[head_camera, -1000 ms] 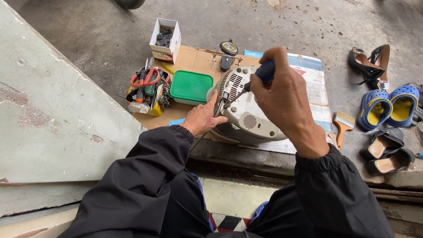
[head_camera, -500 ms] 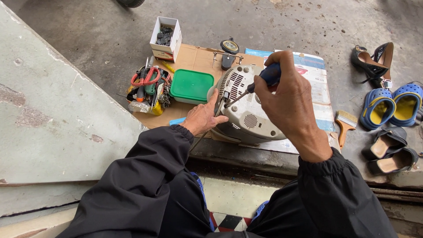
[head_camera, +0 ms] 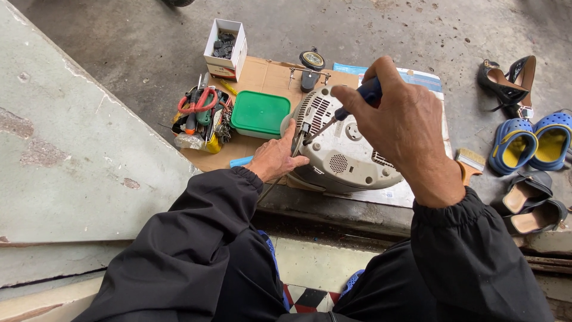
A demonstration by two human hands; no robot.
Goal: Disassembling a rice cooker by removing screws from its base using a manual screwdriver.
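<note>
Your right hand is closed around the blue handle of a screwdriver, its shaft slanting down and left so the tip meets the underside of the grey appliance near its left rim. Your left hand lies against that same rim, fingers curled onto the edge beside the tip — bracing the shell and seemingly pinching a small metal part there, though the pictures do not show clearly what it grips.

The appliance lies upside down on the cardboard sheet, at the sheet's near edge, just above the concrete step. It sits between your two hands, the right hand above it and the left at its side.

As for progress, judging from how things lie, the base plate is still on the body, with its vents and round grille in place, so the shell is not yet opened. The work seems to be at an early stage — a fastener near the rim under the driver, the rest of the base untouched.

At the sheet's left edge stand a green lidded box and a heap of hand tools with red-handled pliers; at its far left corner stands a small white carton of dark parts.
</note>
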